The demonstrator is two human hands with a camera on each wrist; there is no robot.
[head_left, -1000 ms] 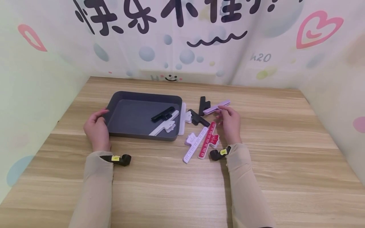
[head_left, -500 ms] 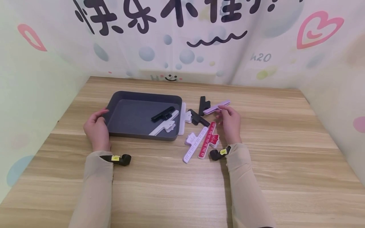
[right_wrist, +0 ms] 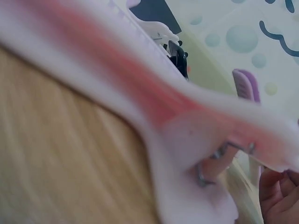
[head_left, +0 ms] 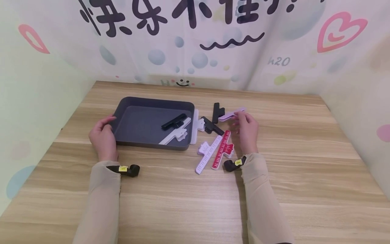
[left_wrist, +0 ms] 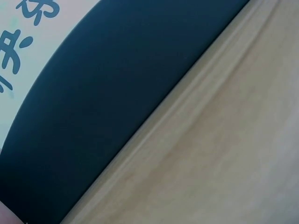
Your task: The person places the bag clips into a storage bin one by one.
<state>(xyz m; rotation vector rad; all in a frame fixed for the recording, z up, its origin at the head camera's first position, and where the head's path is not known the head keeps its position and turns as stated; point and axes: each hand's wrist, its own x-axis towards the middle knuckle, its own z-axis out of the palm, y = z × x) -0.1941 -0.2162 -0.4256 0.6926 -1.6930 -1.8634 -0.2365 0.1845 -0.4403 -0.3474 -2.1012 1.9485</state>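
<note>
My left hand grips the left end of a dark grey rectangular tray, whose side fills much of the left wrist view. Inside the tray, at its right end, a black clip lies across a white clip. My right hand pinches a light purple clip beside a black clip. In the right wrist view the purple clip shows partly, behind a blurred red-and-white clip that fills the foreground. The right fingers' far side is hidden.
A white clip lies against the tray's right outer wall, with another black clip touching it. Nearer me lie a pale purple-and-white clip and a red clip, side by side. A printed cloth backdrop stands behind the wooden table.
The right hand has shifted very slightly, and the purple clip between its fingers has turned a little. The left hand and the tray stay in place.
</note>
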